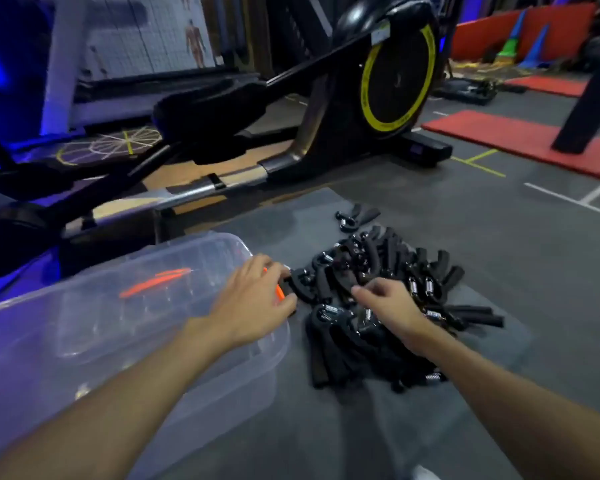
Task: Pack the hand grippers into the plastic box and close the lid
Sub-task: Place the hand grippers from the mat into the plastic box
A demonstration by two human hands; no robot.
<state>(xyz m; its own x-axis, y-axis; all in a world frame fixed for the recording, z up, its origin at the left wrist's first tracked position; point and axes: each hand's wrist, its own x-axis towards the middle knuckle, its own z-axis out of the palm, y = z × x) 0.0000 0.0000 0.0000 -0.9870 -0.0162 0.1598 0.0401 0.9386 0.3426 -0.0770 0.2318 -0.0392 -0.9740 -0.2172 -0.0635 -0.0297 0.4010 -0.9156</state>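
Note:
A clear plastic box [84, 327] stands at the left on a grey mat, blurred, with its lid [146, 271] lying on top. My left hand [253, 306] is at the box's right end, fingers and thumb closed around an orange latch [280, 293]. A second orange latch [153, 282] shows through the plastic farther left. A pile of black hand grippers [388, 306] with metal springs lies right of the box. My right hand [388, 303] rests on the pile, fingers curled down among the grippers; whether it holds one is hidden. One gripper [355, 216] lies apart behind the pile.
A black elliptical trainer with a yellow-ringed flywheel [395, 74] stands close behind the mat [499, 341]. Red floor mats [520, 140] and a dark post [589, 98] lie at the far right. Grey floor with painted lines stretches to the right of the pile.

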